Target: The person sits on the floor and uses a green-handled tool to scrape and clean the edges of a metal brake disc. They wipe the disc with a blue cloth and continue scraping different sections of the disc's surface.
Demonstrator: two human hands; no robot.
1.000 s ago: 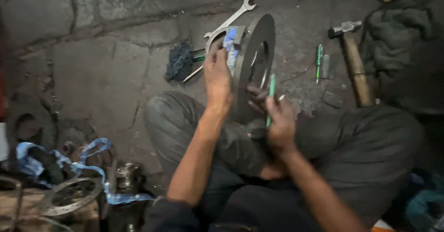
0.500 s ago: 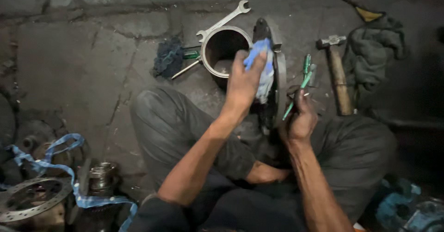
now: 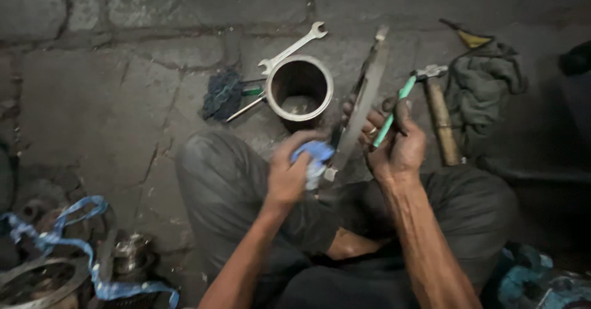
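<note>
Between both hands: metal disc [image 3: 364, 103] stood on edge, seen nearly edge-on, lower rim down by the lap. Left hand [image 3: 287, 175] closed around a blue cloth [image 3: 315, 159], cloth pressed against the disc's near face, low on the plate. Right hand [image 3: 397, 144] grips the disc from the far side, fingers wrapped over its rim; same hand also pinches a thin green-handled tool [image 3: 391, 119], shaft slanting up and away from the palm. Can't tell what kind of tip the tool has.

Just beyond the left hand: short steel cylinder sleeve [image 3: 300, 87], open end up, standing on the stone floor [image 3: 92, 87]. Open-ended spanner [image 3: 292, 48] lies behind it, touching or just beside its rim. Dark rag bundle [image 3: 221, 92] left of the sleeve, with a thin rod poking out of it toward the sleeve.

Beyond the right hand: wooden-handled hammer [image 3: 439, 112] on the floor, grey crumpled cloth [image 3: 486, 87] just past it.

Well off the left elbow: blue strap [image 3: 68, 235] looped over metal parts, another disc [image 3: 37, 281] at the frame edge.
</note>
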